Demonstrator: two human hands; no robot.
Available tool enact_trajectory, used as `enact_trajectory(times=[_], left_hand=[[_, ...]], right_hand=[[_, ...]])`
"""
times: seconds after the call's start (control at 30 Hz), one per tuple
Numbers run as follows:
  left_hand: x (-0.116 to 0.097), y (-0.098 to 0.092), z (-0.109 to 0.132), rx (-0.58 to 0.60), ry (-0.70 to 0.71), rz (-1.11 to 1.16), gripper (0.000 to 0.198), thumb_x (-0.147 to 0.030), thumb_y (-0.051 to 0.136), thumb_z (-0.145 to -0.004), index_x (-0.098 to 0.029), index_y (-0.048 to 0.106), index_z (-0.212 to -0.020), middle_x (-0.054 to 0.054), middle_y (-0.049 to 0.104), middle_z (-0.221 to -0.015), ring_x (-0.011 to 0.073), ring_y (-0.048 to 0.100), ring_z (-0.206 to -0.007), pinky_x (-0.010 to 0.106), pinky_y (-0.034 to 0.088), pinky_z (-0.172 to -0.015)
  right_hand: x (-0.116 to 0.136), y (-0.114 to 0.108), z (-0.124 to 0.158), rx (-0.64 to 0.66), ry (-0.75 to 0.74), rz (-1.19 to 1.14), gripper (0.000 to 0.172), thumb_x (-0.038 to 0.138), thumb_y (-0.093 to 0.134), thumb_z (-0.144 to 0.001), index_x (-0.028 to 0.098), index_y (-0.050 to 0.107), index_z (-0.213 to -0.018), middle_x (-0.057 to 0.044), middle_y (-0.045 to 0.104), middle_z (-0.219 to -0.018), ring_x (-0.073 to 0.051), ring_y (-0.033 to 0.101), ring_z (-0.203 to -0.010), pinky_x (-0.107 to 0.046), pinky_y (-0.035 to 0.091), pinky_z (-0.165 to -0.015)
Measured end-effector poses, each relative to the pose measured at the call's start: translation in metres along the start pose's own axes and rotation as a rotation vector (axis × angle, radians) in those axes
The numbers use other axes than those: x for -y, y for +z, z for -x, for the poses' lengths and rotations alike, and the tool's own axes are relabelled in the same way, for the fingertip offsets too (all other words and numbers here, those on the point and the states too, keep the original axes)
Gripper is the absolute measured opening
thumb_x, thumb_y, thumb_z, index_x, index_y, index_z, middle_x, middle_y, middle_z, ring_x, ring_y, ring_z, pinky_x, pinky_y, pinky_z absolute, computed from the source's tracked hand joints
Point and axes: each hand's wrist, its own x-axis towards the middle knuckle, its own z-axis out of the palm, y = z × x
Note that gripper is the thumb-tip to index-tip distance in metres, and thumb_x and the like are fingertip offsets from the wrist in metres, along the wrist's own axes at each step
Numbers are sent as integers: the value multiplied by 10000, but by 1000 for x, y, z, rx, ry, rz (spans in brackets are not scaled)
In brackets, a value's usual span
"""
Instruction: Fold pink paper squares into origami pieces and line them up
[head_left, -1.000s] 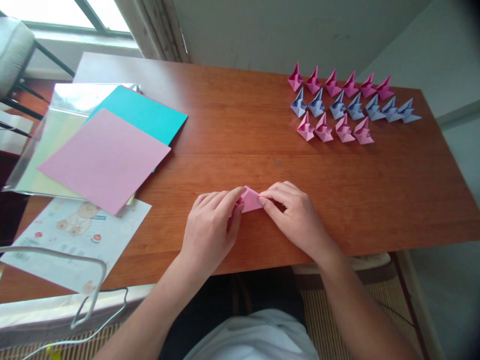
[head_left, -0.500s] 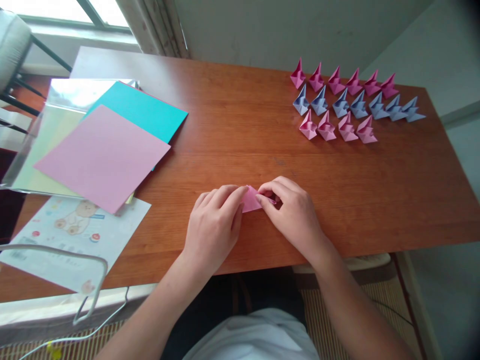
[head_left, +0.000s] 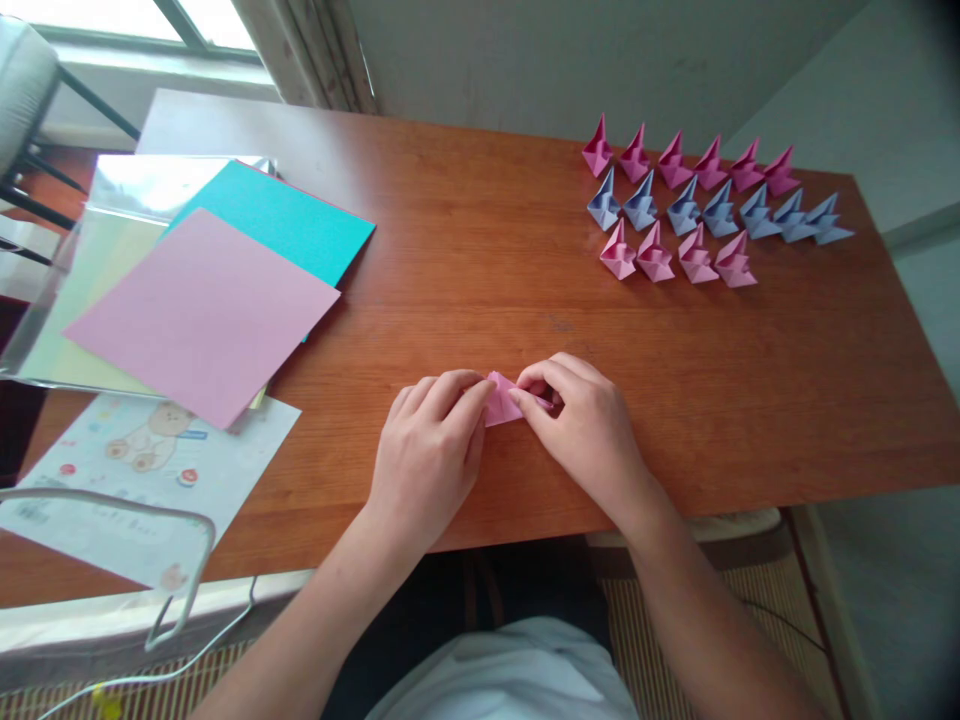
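Note:
Between my two hands, close to the front edge of the table, is a small piece of folded pink paper (head_left: 501,402). My left hand (head_left: 431,445) pinches its left end, the fingers hiding that side. On the right end, the thumb and index finger of my right hand (head_left: 581,425) are closed. Only the middle of the paper shows, so its full shape cannot be seen. Farther back on the right stand folded paper figures in rows: dark pink ones (head_left: 709,165), blue ones (head_left: 718,212) and light pink ones (head_left: 696,258), each with a raised point.
Pink paper sheets (head_left: 202,310) and turquoise sheets (head_left: 292,215) lie at left on a clear plastic wrapper (head_left: 45,330). A printed sheet with a bear (head_left: 247,440) is in front of them. A bent white metal bar (head_left: 112,504) crosses the lower left. The wooden table (head_left: 465,250) reaches the wall.
Both hands stay on the pink paper in almost the same place. The view has shifted very slightly; the sheets and figures have not been moved.

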Motion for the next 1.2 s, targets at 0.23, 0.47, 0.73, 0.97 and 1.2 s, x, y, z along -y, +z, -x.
enact_trajectory(times=[0.23,0.47,0.73,0.97,1.2], left_hand=[[0,0,0,7,16,-24,238,-150,523,-991,-183,681,-1166,83,735,-1152,242,650,-981,393,504,-865],[-2,-2,1,31,108,-135,320,-117,527,-970,-185,681,-1242,93,731,-1183,258,639,-941,400,488,-800],[-1,0,1,18,62,-71,318,-113,518,-972,-188,672,-1240,93,732,-1215,254,650,-998,404,516,-859],[0,-1,0,-51,-33,72,277,-148,551,-965,-197,670,-1210,81,755,-1143,238,677,-980,392,544,-876],[1,-4,0,-99,-48,207,273,-166,604,-960,-203,655,-1225,49,782,-1044,197,714,-916,351,551,-855]], right_hand=[[1,1,-1,-16,-5,21,164,324,697,-946,233,655,-817,-31,690,-831,-195,630,-802,-325,469,-724],[2,1,-3,-19,-4,32,201,345,689,-954,230,641,-795,-24,672,-803,-190,623,-783,-321,465,-723],[1,1,-2,-27,-19,36,144,280,692,-940,232,647,-812,-24,669,-811,-193,615,-791,-331,466,-729],[-3,-1,4,-17,-60,-47,55,231,669,-951,232,674,-896,-31,683,-862,-205,615,-848,-352,492,-786],[-7,-5,15,-61,-126,-212,79,189,645,-964,248,693,-943,-24,687,-887,-192,630,-861,-349,521,-796]])
